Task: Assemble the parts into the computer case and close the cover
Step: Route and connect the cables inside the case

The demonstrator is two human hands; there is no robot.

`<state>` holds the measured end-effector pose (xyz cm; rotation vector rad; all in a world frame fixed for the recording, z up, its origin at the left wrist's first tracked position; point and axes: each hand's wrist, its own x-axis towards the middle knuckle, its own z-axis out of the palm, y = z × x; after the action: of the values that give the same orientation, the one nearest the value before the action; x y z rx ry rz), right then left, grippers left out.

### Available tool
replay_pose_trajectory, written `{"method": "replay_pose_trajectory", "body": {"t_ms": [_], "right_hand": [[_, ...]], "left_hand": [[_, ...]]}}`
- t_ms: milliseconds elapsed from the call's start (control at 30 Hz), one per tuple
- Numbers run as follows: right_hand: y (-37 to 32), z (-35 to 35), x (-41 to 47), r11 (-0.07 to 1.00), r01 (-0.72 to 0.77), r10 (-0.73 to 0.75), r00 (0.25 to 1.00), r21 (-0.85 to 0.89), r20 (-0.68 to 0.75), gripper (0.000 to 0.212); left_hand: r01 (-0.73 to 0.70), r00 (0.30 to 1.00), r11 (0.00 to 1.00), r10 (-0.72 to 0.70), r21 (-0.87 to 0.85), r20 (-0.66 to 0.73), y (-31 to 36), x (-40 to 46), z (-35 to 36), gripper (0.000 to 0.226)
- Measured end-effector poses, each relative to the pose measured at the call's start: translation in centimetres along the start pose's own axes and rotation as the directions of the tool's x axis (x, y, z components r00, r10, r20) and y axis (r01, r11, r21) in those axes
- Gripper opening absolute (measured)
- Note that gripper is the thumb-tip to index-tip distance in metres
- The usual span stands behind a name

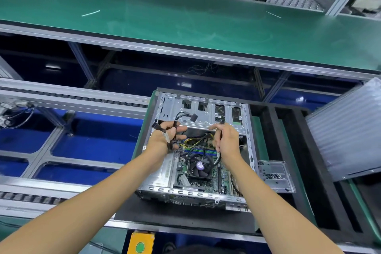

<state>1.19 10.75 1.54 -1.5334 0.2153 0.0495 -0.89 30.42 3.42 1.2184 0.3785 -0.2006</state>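
Case point(206, 109) open under hands | left hand point(165, 140) grips cables point(177, 130) | right hand point(225, 140) pinches cable

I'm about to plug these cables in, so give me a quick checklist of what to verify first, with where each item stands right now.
1. Computer case open, cover off: ok.
2. Left hand grips the cable bundle: ok.
3. Right hand holds a black cable: ok.
4. Cables clear of the CPU fan: not ok, the black cable crosses its edge.
5. Target socket identified: cannot tell.
6. Screw tray beside the case: ok.
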Motion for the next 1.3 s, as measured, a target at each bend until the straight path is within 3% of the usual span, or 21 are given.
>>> {"method": "replay_pose_trajectory", "body": {"t_ms": [267,400,533,633,767,900,1033,1133,1233,1300], "right_hand": [[-0.2,-1.4,-0.6,0.991,0.078,-0.081,0.996,-0.105,-0.025,0.038],[-0.2,-0.9,-0.8,0.974,0.131,-0.141,0.989,-0.183,-0.048,0.031],[-0.6,-0.2,-0.5,0.991,0.106,-0.106,0.994,-0.078,0.003,0.019],[-0.6,-0.1,-0.2,0.976,0.128,-0.115,0.99,-0.178,0.081,0.026],[-0.5,-0.4,0.3,0.974,0.106,-0.113,0.993,-0.2,-0.022,0.015],[-0.4,-1.0,0.5,0.976,0.091,-0.108,0.991,-0.198,-0.079,0.019],[-0.4,-1.7,0.6,0.991,0.047,-0.057,0.995,-0.127,-0.076,0.021],[-0.3,-2.3,0.6,0.994,0.044,-0.053,0.995,-0.099,-0.084,0.026],[-0.5,-2.8,0.6,0.999,0.016,-0.019,0.996,-0.04,-0.092,0.031],[-0.6,-3.2,0.7,1.0,-0.01,0.01,0.997,0.001,-0.081,0.036]], "left_hand": [[0.011,0.999,0.999,-0.01,-0.038,0.034,-0.5,0.4,1.4,0.023],[0.041,0.991,0.999,-0.044,0.027,0.13,-0.8,0.2,1.7,0.017],[0.159,0.97,0.986,-0.146,-0.055,0.192,-1.5,0.2,2.2,0.015],[0.24,0.946,0.968,-0.216,-0.075,0.243,-1.7,0.2,2.4,0.02],[0.344,0.904,0.937,-0.313,-0.061,0.291,-1.8,0.2,2.4,0.021],[0.375,0.894,0.925,-0.34,-0.07,0.294,-1.8,0.2,2.6,0.026],[0.273,0.91,0.962,-0.249,-0.026,0.332,-1.9,0.4,2.5,0.062],[0.097,0.929,0.995,-0.078,-0.035,0.362,-1.9,0.7,2.1,0.082],[-0.067,0.909,0.997,0.04,0.049,0.415,-1.7,0.5,2.1,0.087],[-0.133,0.9,0.978,0.051,0.163,0.432,-1.3,0.3,2.4,0.072]]}}
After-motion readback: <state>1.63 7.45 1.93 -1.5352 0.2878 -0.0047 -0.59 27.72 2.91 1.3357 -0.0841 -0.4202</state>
